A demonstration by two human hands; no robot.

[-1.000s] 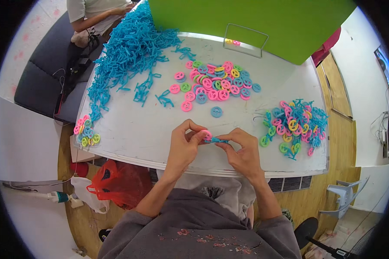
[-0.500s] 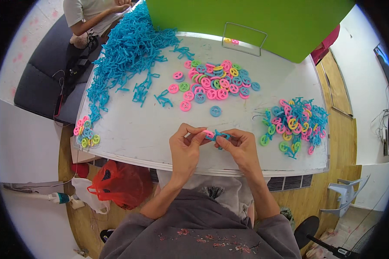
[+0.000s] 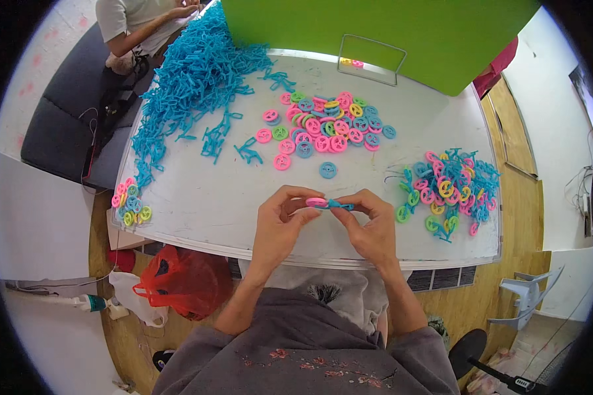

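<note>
Above the table's near edge, my left hand point(image 3: 280, 224) pinches a small pink plastic wheel point(image 3: 315, 202) between thumb and fingers. My right hand point(image 3: 367, 227) grips a blue plastic frame piece point(image 3: 340, 206) by its right part. Wheel and frame piece touch; whether they are joined I cannot tell. Beyond my hands lies a heap of pink, blue, green and yellow wheels point(image 3: 336, 122), with a single blue wheel point(image 3: 327, 170) nearest me. On the right is a pile of blue frames with wheels on them point(image 3: 451, 184).
A tall heap of blue frame pieces point(image 3: 201, 72) covers the table's far left. Several wheels point(image 3: 132, 201) sit at the left edge. A green panel point(image 3: 375, 33) stands at the back, a wire stand point(image 3: 373, 59) before it. Another person point(image 3: 145, 29) sits far left.
My fingers have shifted their hold. The pink wheel, mostly covered by the fingers before, now shows flatter and more fully, and the blue frame piece has turned.
</note>
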